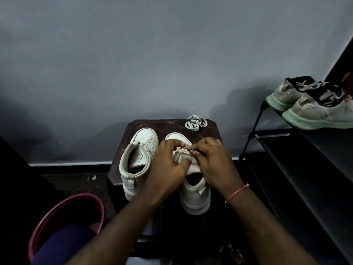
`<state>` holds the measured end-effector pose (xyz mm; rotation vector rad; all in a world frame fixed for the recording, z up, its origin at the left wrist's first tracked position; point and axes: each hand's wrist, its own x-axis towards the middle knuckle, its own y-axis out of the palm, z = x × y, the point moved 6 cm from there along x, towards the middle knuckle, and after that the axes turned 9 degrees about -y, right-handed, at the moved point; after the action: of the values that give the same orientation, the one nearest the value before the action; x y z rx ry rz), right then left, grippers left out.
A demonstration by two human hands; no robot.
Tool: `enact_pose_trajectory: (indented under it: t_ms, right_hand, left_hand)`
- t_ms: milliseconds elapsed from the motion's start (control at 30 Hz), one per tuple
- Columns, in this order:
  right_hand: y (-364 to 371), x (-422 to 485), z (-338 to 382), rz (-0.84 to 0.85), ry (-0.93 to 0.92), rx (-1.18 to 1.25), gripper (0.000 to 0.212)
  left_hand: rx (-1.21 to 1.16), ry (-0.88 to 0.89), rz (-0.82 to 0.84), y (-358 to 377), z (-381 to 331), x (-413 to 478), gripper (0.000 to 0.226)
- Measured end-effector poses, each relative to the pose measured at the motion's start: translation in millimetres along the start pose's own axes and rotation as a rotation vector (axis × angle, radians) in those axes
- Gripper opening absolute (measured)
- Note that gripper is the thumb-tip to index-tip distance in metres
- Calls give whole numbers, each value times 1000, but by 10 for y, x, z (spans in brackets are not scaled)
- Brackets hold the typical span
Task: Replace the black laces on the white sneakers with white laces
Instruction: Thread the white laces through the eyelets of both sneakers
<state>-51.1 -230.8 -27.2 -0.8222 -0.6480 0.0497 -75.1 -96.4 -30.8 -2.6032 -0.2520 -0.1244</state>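
Right sneaker is set on worktop, beside left sneaker. Its upper is gripped by left hand; lace end is pinched by right hand. White laces are coiled at the worktop's rear.

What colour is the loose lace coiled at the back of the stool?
White, the coiled lace; clearest in the head view.

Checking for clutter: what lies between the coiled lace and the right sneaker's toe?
Only bare stool top lies between the lace and the toe of the sneaker, per the head view.
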Motion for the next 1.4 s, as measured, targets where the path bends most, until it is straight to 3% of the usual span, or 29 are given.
enact_pose_trajectory:
  t_ms: [67,133,300,367,433,500,567,633,733,867,967,1133,1200,1233,1333,1400]
  right_hand:
    - [10,1,7,0,-7,-29,21]
    - [18,-29,84,4,-51,-100,19]
    - [-26,-47,223,50,-115,-101,18]
    - [-118,-58,399,-7,-44,261,19]
    - [-249,-21,535,-149,127,817,21]
    - [-382,14,428,-309,303,1025,25]
    - [-434,57,221,-287,371,731,23]
    - [-337,105,169,-62,290,277,16]
    - [-182,83,243,80,174,22,8]
    - [-220,120,272,87,159,-52,10]
    - [-257,117,214,91,196,-51,11]
    - [-324,115,159,-183,375,685,20]
    - [-326,129,146,-241,400,845,21]
    - [-336,122,110,-253,404,827,21]
    - [-434,104,-40,-202,318,435,20]
    - [-442,94,-80,-117,308,359,18]
  left_hand:
    - [-4,27,-92,37,133,-66,34]
    - [-7,56,-183,60,185,-104,27]
    - [-18,-1,-208,104,230,7,26]
    - [-6,-7,-197,128,219,29,17]
    - [1,-23,-176,152,223,40,12]
    - [16,-66,-158,165,224,65,10]
    - [32,-97,-111,172,222,73,30]
    - [74,-86,-60,147,172,83,50]
    - [242,7,36,113,60,146,57]
    - [417,161,99,186,-139,275,25]
    - [412,172,144,246,-191,315,18]
    - [349,226,77,267,-178,294,16]
    - [322,246,71,283,-173,279,17]
    - [311,261,62,285,-171,271,21]
    - [236,274,-8,223,-160,271,31]
    - [152,246,-31,199,-136,267,29]
